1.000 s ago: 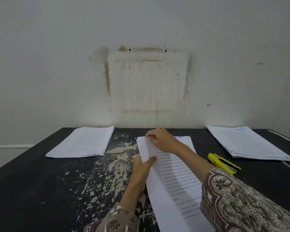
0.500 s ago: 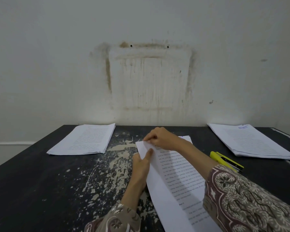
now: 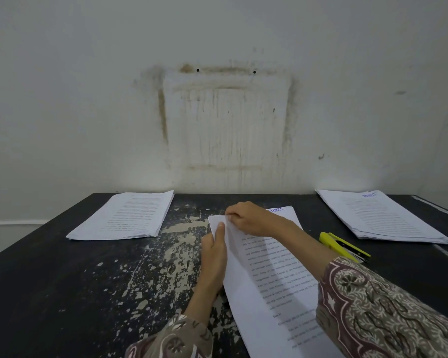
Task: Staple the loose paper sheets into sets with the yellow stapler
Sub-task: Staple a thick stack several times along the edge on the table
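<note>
Head camera shows the person squaring up the centre set of sheets (image 3: 264, 267) on the dark tabletop (image 3: 49, 280), and the change over the last second is small but telling. The left hand (image 3: 214, 257), which a second ago lay lower along the left edge of the set with its thumb across the page, has slid toward the top left corner; its thumb now presses flat on that corner while the other fingers seem to curl under the edge. The right hand (image 3: 248, 219), reaching across the page, has stayed at the same corner and now pinches the top edge just beside the left thumb, fingers bent over the paper. Both hands therefore meet at one corner, which suggests the sheets are being aligned or counted off there before binding. The yellow stapler (image 3: 343, 246) lies untouched on the tabletop to the right of the centre set, near it but apart, partly hidden behind the right forearm, in the same spot as before. A thick pile of sheets (image 3: 124, 215) rests well to the left of the centre set by the wall, and another pile (image 3: 380, 215) lies beyond the stapler on the right. Judging from this, no staple has gone in yet; the right hand would need to let go and fetch the stapler.
</note>
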The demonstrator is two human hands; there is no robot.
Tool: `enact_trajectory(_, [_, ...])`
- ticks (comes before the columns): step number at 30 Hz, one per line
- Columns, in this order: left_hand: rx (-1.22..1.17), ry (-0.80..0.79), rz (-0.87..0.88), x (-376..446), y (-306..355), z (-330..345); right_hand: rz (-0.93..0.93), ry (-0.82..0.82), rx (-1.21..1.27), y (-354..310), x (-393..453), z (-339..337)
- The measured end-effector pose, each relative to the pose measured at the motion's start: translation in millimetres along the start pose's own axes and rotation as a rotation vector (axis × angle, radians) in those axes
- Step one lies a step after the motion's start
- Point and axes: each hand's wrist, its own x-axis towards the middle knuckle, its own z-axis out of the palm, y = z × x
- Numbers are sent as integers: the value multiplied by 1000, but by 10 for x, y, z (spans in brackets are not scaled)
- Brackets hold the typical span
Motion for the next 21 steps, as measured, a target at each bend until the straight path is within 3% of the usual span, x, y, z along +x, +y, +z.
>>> enact_trajectory(5, [72, 45, 49, 37, -61, -6, -11, -21, 73, 11, -54, 26])
enact_trajectory(10, [57, -23, -22, 2, -24, 16, -27, 40, 214, 114, -86, 4])
enact_trajectory(16, [41, -241, -116, -67, -54, 76, 1, 171, 302, 291, -146, -16])
enact_trajectory(21, [117, -219, -43, -103, -57, 113, 7, 178, 298, 353, -165, 36])
